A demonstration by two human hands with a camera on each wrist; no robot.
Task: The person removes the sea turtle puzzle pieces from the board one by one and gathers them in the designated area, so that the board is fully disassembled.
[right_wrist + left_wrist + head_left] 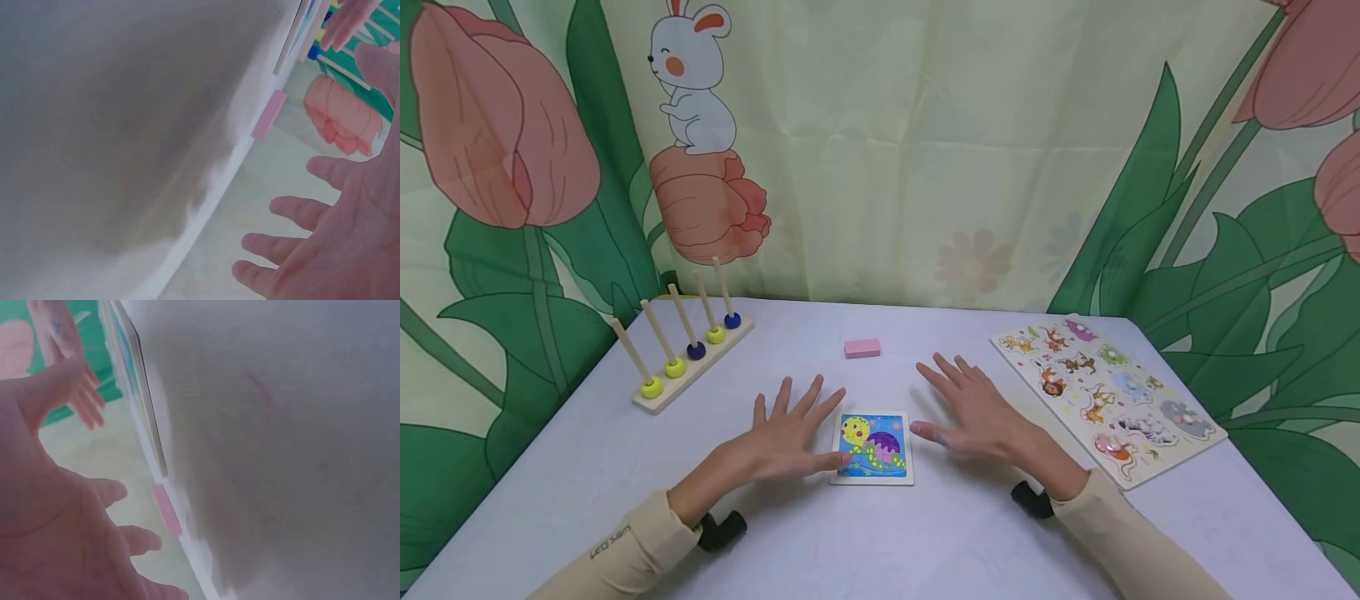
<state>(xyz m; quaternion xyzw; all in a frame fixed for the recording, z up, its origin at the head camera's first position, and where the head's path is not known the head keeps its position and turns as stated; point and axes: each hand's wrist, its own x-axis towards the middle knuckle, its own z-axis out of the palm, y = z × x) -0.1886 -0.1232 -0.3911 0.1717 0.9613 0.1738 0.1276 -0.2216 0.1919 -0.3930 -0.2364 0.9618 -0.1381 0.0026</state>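
Observation:
A small square turtle puzzle lies on the white table between the two hands, its picture blue with a yellow turtle and purple shell. My left hand is spread palm down at the puzzle's left, its thumb overlapping the puzzle's left edge in the head view. To the right of the puzzle my right hand is spread as well, thumb pointing toward it. Both hands hold nothing, and the wrist views show the palms raised over the table. Beyond the puzzle sits a pink block.
On the left stands a wooden peg rack with upright rods and yellow and blue beads. A large animal peg puzzle board lies at the right. Behind the table hangs a curtain printed with tulips and a rabbit.

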